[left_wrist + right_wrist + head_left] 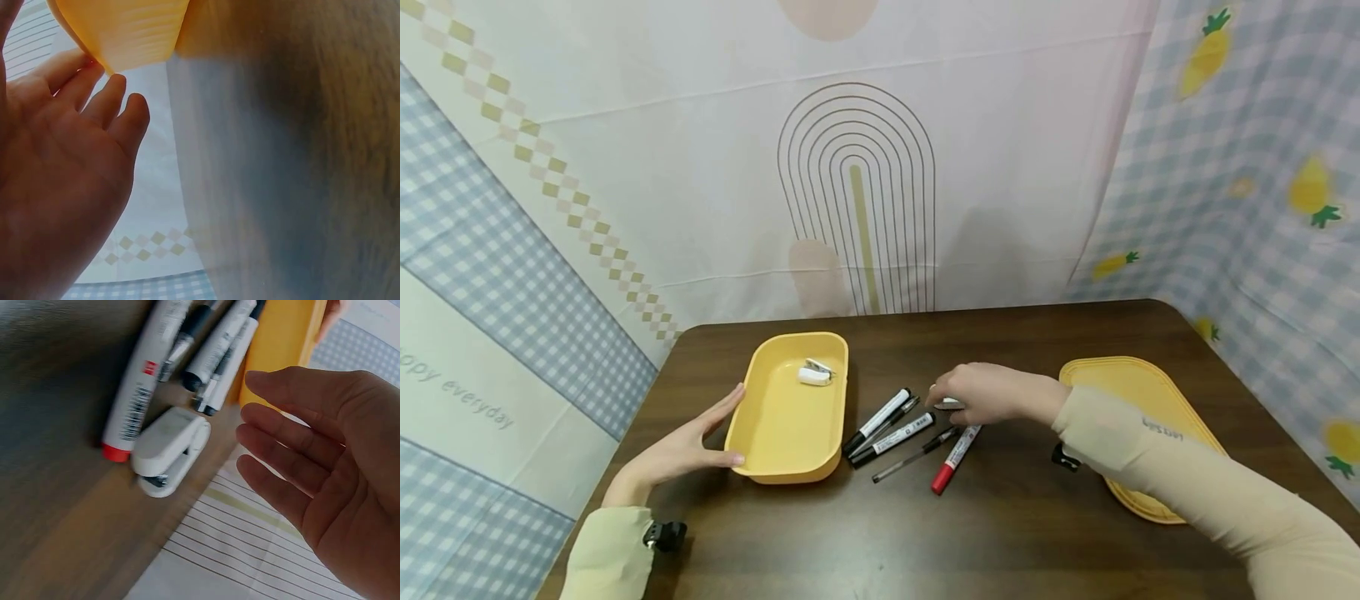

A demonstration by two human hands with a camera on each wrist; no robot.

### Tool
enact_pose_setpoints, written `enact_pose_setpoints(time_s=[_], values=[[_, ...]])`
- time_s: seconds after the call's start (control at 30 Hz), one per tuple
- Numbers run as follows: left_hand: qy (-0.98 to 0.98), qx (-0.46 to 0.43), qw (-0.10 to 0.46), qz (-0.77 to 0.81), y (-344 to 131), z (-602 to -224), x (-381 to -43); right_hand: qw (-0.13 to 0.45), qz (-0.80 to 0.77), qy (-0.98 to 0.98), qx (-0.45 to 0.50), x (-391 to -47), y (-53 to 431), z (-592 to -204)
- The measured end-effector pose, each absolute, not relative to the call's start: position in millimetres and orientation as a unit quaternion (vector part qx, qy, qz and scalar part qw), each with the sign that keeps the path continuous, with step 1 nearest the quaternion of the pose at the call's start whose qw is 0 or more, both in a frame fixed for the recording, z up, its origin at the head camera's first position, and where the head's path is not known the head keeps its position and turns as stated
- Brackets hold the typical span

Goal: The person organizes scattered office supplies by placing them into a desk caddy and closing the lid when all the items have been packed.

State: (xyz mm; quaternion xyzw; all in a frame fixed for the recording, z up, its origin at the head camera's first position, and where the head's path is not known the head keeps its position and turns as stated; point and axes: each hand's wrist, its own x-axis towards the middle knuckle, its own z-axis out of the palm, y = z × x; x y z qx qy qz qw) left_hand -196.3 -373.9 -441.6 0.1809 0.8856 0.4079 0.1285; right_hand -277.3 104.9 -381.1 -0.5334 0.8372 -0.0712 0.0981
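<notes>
My left hand (672, 450) rests against the left side of a yellow plastic box (786, 437), thumb at the near corner and fingertips at the rim. Inside the box lies a small white stapler (814, 377). My right hand (988, 393) hovers over a second white stapler (170, 444) on the table, its fingers loosely bent and holding nothing. Close beside that stapler lies a red-capped marker (957, 460). Between the right hand and the box are two black-capped white markers (904, 433) and two pens (917, 455).
A yellow lid (1120, 379) lies at the right of the brown table (880, 550), partly under the right forearm. Patterned cloth (1000, 150) hangs behind the table's back edge and along both sides.
</notes>
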Motion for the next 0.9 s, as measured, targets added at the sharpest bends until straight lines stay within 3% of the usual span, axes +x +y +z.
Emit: enact_pose_setpoints(time_s=[0.4, 0.9], values=[[0.894, 0.187, 0.113, 0.392, -374.0, -441.9, -196.3, 0.133, -0.071, 0.856, -0.494, -271.3, 116.6, -407.6], [0.901, 0.190, 0.100, 0.377, -373.0, -440.4, -194.5, 0.123, -0.086, 0.852, -0.501, -270.3, 120.9, -426.3]])
